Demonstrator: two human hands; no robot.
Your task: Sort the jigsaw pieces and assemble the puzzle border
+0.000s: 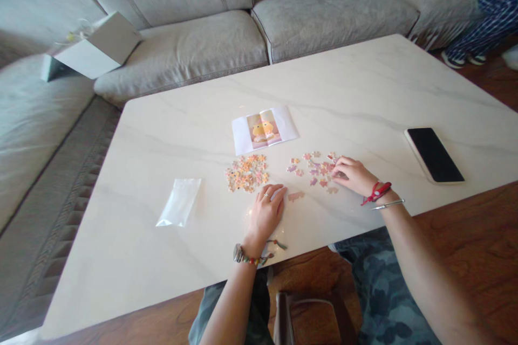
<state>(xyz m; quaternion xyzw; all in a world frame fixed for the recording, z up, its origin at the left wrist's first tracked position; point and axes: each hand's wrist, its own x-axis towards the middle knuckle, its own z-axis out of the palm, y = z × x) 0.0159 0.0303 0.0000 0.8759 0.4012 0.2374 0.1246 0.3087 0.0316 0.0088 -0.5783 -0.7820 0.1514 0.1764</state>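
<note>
- While your two bare hands work over a pale, veined surface (162, 140), the head view finds you, by all appearances, picking through the loose puzzle pieces (322, 166) spread toward your right.
- Your right hand (355, 175) bends in at the right edge of that spread, thumb and forefinger drawn close together; whether they pinch a piece cannot be told at this size.
- Your left hand (267, 210) rests palm down, fingers loosely parted, with nothing visible in its hold; what lies under the palm is hidden.
- The next move, as judged here, calls for a light, exact pinch on one flat piece, an eye for colour and edge shape, and care not to nudge the crowded neighbours.
- Nearest your right fingertips, pieces lie right beside or beneath them; a short pink strip (297, 196), seemingly of joined pieces, sits just beside your left fingers, on the right.
- Close beyond your left fingers lies a denser orange heap (246, 173), contact uncertain.
- Past both groups, a creased sheet (265, 130) shows a printed picture of yellow figures.
</note>
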